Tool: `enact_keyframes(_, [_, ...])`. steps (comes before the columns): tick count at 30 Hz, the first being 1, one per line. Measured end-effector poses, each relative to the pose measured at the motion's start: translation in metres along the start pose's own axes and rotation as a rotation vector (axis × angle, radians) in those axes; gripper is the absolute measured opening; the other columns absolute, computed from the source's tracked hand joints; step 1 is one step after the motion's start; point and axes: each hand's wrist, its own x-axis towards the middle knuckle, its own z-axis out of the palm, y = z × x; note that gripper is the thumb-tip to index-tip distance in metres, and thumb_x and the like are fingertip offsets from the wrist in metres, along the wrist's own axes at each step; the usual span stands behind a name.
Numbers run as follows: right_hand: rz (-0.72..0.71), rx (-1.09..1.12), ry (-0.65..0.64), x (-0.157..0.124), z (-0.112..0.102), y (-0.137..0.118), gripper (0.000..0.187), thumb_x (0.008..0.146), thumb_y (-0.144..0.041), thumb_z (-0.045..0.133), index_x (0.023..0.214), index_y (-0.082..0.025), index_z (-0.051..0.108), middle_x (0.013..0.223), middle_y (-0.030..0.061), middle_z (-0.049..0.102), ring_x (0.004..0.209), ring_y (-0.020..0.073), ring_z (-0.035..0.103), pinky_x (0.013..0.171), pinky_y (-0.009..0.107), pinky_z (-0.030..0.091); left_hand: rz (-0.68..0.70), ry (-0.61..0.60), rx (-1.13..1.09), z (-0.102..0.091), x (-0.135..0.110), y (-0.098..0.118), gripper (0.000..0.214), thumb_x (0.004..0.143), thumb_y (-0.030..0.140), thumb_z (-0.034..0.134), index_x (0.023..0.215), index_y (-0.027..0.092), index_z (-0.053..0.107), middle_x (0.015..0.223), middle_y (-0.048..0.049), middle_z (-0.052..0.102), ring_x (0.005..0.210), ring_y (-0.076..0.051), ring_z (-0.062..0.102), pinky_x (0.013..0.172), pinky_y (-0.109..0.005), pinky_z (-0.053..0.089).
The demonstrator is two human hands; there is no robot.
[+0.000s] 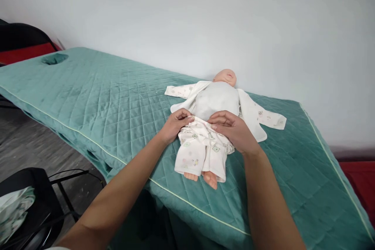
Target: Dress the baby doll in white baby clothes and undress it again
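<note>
A baby doll [217, 99] lies on its back, head toward the wall and feet toward me. White patterned pants [191, 154] cover its legs, with the bare feet poking out of the cuffs. Its white top [254, 115] is spread open at the front, sleeves out to both sides, over a pale torso. My left hand [175, 125] pinches the waistband of the pants at the left. Opposite it, my right hand [231, 128] has its fingers closed on the same waistband at the right. The fingertips of both hands are partly hidden by the cloth.
The doll rests on a massage bed with a quilted green cover [117, 97], which has a face hole [55, 59] at its far left. A white wall [187, 31] runs behind. At lower left stands a black chair [38, 187] with folded cloth [16, 211] on it.
</note>
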Motion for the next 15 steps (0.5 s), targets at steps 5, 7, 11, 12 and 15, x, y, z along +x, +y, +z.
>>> enact_keyframes(5, [0.094,0.031,0.012,-0.006,-0.017,-0.005,0.034,0.075,-0.037,0.085,0.103,-0.025,0.071,0.098,0.0042,0.078,0.072,0.0148,0.067,0.058,0.024,0.047,-0.014,0.094,-0.056,0.003,0.000,0.001,0.034,0.073,0.041,0.083,0.076,0.018,0.058,0.063,0.0052,0.051,0.054,-0.007,0.042,0.051,-0.020,0.030])
enact_keyframes(7, [0.136,0.022,0.066,-0.008,-0.025,-0.007,0.035,0.075,-0.039,0.084,0.104,-0.024,0.071,0.086,0.0026,0.076,0.060,0.0121,0.061,0.052,0.023,0.042,-0.009,0.136,-0.078,0.003,0.001,0.001,0.034,0.073,0.040,0.083,0.076,0.018,0.057,0.064,0.0053,0.051,0.055,-0.007,0.043,0.051,-0.020,0.031])
enact_keyframes(11, [0.189,-0.007,0.147,-0.012,-0.036,-0.007,0.034,0.075,-0.042,0.083,0.100,-0.021,0.072,0.058,-0.0045,0.061,0.046,0.0077,0.046,0.044,0.021,0.032,0.032,0.231,-0.131,0.004,0.004,-0.002,0.034,0.071,0.038,0.084,0.077,0.018,0.057,0.066,0.0050,0.053,0.058,-0.007,0.046,0.055,-0.020,0.034])
enact_keyframes(12, [0.198,-0.006,0.156,-0.012,-0.038,-0.006,0.035,0.074,-0.042,0.084,0.099,-0.021,0.072,0.056,-0.0052,0.059,0.045,0.0076,0.045,0.044,0.021,0.031,0.038,0.255,-0.135,0.003,0.005,-0.003,0.034,0.070,0.038,0.084,0.077,0.018,0.057,0.067,0.0049,0.054,0.059,-0.007,0.046,0.055,-0.021,0.034])
enact_keyframes(15, [0.192,0.017,0.172,-0.012,-0.042,-0.003,0.036,0.070,-0.041,0.086,0.096,-0.020,0.073,0.061,-0.0039,0.060,0.049,0.0087,0.048,0.045,0.022,0.033,0.033,0.314,-0.142,0.003,0.007,-0.006,0.035,0.070,0.038,0.084,0.077,0.018,0.056,0.066,0.0053,0.054,0.058,-0.008,0.046,0.056,-0.021,0.035])
